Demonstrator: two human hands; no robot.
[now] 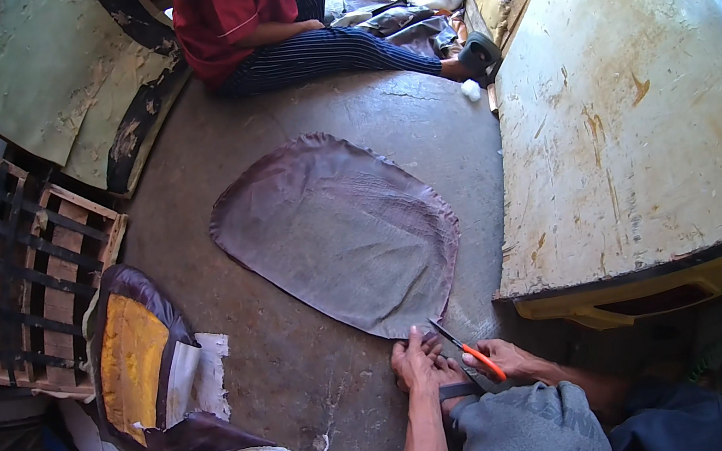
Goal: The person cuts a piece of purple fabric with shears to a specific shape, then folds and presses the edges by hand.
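Observation:
A big oval maroon leather-like cover [334,229] lies spread on the floor, its greyish side up and its rim puckered. At its near edge my left hand [414,360] is closed, fingers pinching the border. My right hand [504,359] grips orange-handled scissors [482,359] just right of it. The scissors' blades point up and left, at the cover's near corner beside my left fingertips. My knee and sandalled feet are close below both hands.
A white-topped worn table [624,111] stands at right. To the left are a slatted wooden frame [61,280] and a torn yellow-foam cushion [133,353] with maroon covering. Beyond the cover, another person [257,26] sits on the floor by a cloth heap [405,18].

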